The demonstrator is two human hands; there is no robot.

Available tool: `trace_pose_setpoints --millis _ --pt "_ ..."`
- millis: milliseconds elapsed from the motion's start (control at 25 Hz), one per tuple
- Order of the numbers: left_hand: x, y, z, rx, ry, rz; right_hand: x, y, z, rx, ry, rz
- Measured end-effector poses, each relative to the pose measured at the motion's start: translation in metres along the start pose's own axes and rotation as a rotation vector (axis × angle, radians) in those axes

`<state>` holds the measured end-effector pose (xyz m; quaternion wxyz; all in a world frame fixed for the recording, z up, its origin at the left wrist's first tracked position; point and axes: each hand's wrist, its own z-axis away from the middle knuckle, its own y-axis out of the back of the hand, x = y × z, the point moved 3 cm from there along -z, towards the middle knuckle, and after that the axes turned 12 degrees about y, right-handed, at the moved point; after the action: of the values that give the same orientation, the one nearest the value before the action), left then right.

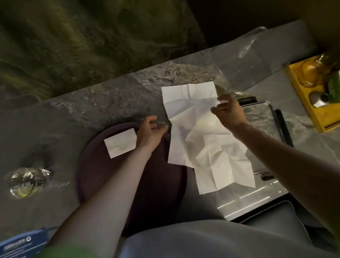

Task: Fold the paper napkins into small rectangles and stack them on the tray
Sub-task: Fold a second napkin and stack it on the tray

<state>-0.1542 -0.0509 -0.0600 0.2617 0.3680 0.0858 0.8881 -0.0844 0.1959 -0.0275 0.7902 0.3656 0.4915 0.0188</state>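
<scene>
Clear glass [29, 182] at left end of bench [98, 99]. Purple round tray [98, 179] next, one folded napkin [121, 145] on its far side. Left grip [150, 131] has fingertips at left edge of big unfolded napkin [205, 146], which overlaps tray's right rim. Pinching or just touching, honestly can't tell. Right grip [227, 111] pinches its right edge. Yellow box [310, 100] at right end.

Print on the blue box [15, 250] is unreadable.

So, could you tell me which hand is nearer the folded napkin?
Left. The left hand is just beside the folded napkin; the right hand is across the unfolded napkin.
</scene>
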Motion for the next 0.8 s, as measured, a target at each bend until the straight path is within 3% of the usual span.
trace_pose_setpoints --millis 200,520,640,800 --pt "0.02 -0.034 -0.021 -0.063 0.087 -0.007 0.027 0.015 -0.022 -0.036 -0.063 0.116" --pt "0.041 -0.053 -0.047 0.064 0.16 0.037 0.045 0.005 -0.049 -0.074 -0.169 0.107" --pt "0.04 -0.054 -0.055 0.091 0.188 0.094 0.05 -0.001 -0.054 -0.027 -0.204 0.031" --pt "0.039 -0.06 -0.056 -0.024 0.27 0.29 0.054 -0.004 -0.052 0.096 -0.247 -0.114"
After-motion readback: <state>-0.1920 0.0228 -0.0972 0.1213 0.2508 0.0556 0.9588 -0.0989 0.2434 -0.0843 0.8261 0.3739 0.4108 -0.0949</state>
